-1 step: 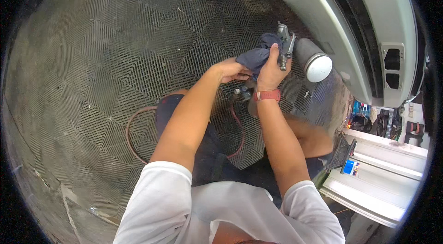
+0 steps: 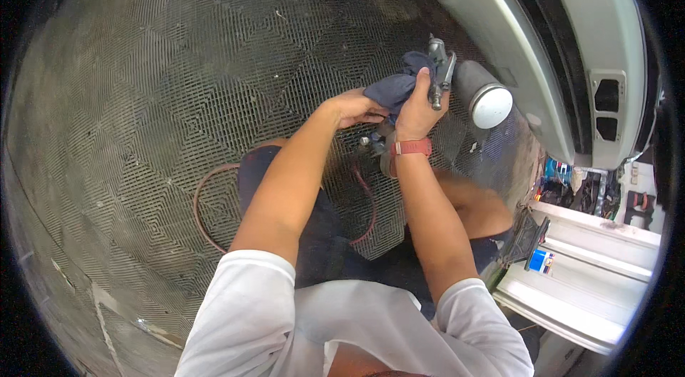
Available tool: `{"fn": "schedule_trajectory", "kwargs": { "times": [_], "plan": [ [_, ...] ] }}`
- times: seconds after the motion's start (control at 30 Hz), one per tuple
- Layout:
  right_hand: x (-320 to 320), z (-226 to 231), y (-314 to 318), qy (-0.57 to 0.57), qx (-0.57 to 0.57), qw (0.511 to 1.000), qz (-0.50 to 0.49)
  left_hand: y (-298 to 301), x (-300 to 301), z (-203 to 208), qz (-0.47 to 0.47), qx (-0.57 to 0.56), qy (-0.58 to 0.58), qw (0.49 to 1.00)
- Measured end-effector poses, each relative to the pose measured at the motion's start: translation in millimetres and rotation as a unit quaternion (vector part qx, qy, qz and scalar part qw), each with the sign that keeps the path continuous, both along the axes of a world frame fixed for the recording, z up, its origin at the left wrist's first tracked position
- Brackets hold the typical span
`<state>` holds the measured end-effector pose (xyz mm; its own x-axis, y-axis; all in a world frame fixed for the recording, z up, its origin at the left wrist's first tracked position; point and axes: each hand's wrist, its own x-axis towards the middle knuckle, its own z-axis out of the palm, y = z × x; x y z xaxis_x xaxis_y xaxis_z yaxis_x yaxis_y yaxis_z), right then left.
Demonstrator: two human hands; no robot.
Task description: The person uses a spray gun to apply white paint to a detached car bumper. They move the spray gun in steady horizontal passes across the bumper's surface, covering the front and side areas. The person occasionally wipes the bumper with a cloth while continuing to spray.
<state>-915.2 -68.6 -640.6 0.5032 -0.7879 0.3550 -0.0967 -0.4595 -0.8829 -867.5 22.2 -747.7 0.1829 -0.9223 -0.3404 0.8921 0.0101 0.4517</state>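
Observation:
My right hand [image 2: 419,109], with a red watch band on the wrist, is closed round a silver spray gun [image 2: 437,67]. A crumpled dark blue-grey cloth [image 2: 392,92] is pressed between that hand and the gun's side. My left hand [image 2: 354,107] grips the cloth's lower left end, its fingers curled and partly hidden. Beside the gun, on the right, is a grey cylinder with a round white end [image 2: 492,107]; whether it joins the gun, I cannot tell. Below my hands, metal fittings [image 2: 372,141] show near a thin reddish hose [image 2: 372,199].
Dark ribbed mat tiles [image 2: 214,77] cover the floor. A large pale curved panel, like a car bumper [image 2: 528,42], stands close on the right. Low on the right is a white ridged panel [image 2: 578,291] with a small blue-and-white can or box [image 2: 541,261]. The hose loops by my legs.

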Motion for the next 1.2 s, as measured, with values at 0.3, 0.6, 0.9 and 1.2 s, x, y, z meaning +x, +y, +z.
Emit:
{"fn": "schedule_trajectory", "kwargs": {
  "times": [0.3, 0.6, 0.9, 1.2],
  "plan": [
    [35.6, -15.9, 24.0, -0.029, 0.013, 0.998, 0.054, 28.3, 31.5, -19.1, -0.006, 0.064, -0.027, 0.998],
    [1.0, 18.4, -8.4, -0.021, -0.052, 0.998, 0.036, -13.9, 15.0, 11.3, -0.054, 0.114, -0.170, 0.977],
    [-67.2, 81.0, -26.1, 0.125, -0.051, 0.990, 0.037, -49.6, 70.3, 41.5, 0.278, 0.054, -0.136, 0.949],
    [-64.8, 156.4, -17.3, 0.129, 0.070, 0.982, 0.121, -168.2, 108.9, 164.8, 0.258, -0.172, 0.141, 0.940]
  ]
}}
